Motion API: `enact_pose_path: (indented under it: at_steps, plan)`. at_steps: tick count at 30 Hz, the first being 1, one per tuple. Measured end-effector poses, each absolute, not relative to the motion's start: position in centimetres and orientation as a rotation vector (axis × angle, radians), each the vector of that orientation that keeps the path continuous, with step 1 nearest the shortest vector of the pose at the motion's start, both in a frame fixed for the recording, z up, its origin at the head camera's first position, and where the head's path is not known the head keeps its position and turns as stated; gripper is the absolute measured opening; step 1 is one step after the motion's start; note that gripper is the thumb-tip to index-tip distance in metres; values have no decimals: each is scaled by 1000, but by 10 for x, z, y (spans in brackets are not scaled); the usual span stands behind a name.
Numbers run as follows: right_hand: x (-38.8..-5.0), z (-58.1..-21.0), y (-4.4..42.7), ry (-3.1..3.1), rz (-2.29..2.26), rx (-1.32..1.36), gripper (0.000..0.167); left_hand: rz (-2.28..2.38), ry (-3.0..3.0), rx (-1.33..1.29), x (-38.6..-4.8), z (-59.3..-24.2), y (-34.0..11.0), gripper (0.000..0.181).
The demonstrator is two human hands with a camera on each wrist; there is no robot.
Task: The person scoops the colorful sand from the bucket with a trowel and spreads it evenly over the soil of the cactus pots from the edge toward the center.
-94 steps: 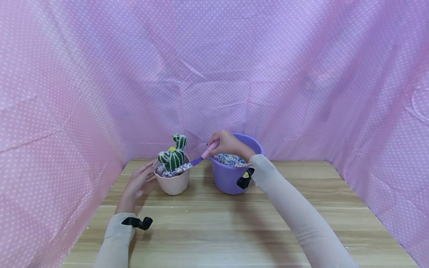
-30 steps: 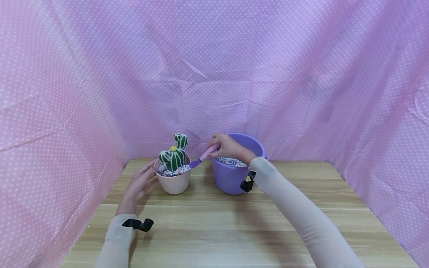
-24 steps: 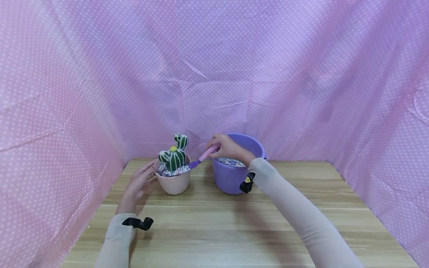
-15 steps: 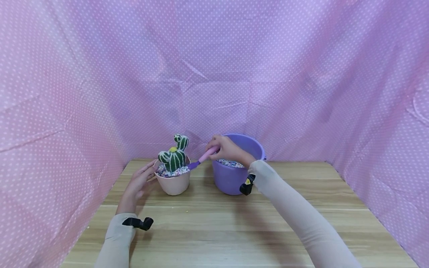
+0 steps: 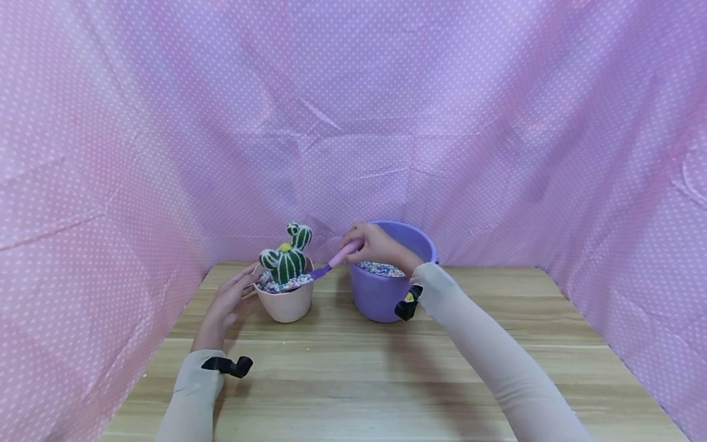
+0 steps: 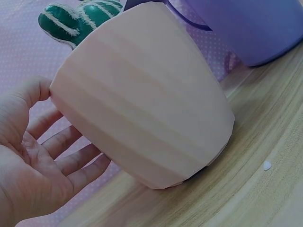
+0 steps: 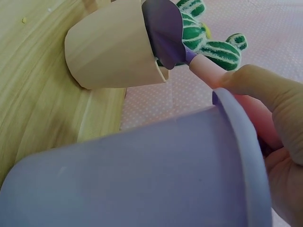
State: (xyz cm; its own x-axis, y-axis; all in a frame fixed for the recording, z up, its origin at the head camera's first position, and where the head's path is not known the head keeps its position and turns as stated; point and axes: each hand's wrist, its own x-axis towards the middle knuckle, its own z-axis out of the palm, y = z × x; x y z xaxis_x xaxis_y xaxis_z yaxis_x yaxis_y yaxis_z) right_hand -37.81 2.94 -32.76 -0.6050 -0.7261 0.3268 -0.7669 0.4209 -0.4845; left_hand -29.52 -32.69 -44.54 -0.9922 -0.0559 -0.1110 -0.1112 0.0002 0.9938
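Note:
A peach plant pot (image 5: 284, 307) stands on the table, holding a green toy cactus (image 5: 287, 267) with white ribs and a yellow flower. Small multicoloured beads (image 5: 269, 283) surround the cactus base. My left hand (image 5: 223, 304) touches the pot's left side with fingers extended, as the left wrist view shows. With my right hand (image 5: 378, 244) I grip the pink handle of a toy shovel (image 5: 345, 252). Its purple blade (image 7: 165, 30) lies tilted over the pot's right rim, against the beads. That hand reaches over a purple bucket (image 5: 378, 301).
The bucket, right of the pot, holds more beads (image 5: 381, 269). Stray beads (image 5: 307, 349) lie on the wooden table (image 5: 353, 380). Pink dotted cloth (image 5: 353, 123) hangs behind and at both sides.
Three seconds ago the shovel blade was heaped with beads over the pot; now its purple surface shows at the rim. Since then the shovel has barely moved, and the left hand has stayed put.

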Motion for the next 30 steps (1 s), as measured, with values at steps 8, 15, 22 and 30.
enact_pose_path:
  at_steps: [8,15,22,30]
  plan:
    - [-376,-322,29,-2609,909,1355,22,2220,2161,-209,-295,-443,-324,57]
    - [-373,-319,27,-2628,872,1358,20,2251,2155,-217,-294,-447,-325,63]
    - [-372,-318,27,-2642,867,1359,21,2283,2137,-286,-296,-449,-323,68]
    - [-371,-317,27,-2674,888,1355,19,2369,2080,-340,-296,-450,-321,64]
